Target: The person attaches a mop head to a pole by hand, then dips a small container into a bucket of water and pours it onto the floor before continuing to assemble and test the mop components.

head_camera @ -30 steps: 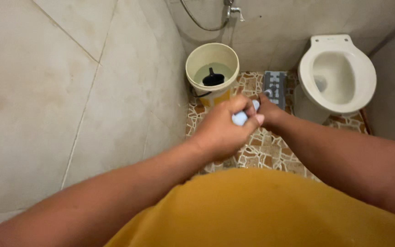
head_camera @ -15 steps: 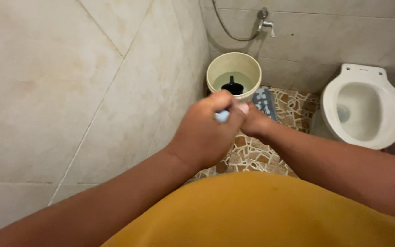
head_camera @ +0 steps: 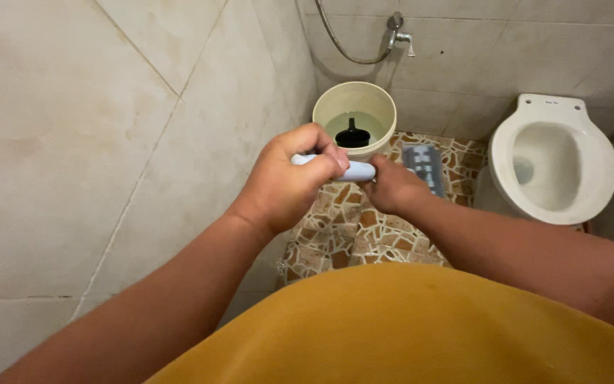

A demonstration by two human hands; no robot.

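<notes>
My left hand [head_camera: 289,186] is closed around a pale blue, tube-like handle [head_camera: 353,171] that lies roughly level across the view. My right hand [head_camera: 391,188] pinches the right end of the same handle with its fingertips. Both hands are held in front of my yellow shirt [head_camera: 421,327], above the mosaic floor [head_camera: 335,235]. What is at the far end of the handle is hidden by my hands.
A cream bucket [head_camera: 321,117] of water with a black dipper [head_camera: 353,135] stands in the corner under a wall tap [head_camera: 401,28]. A grey floor drain grate [head_camera: 424,163] lies beside it. A white toilet bowl [head_camera: 570,206] is at the right. A tiled wall [head_camera: 108,142] rises at the left.
The view has shifted. My left hand has turned and moved left, so more of the pale blue handle shows, lying level; my right hand now holds its right end.
</notes>
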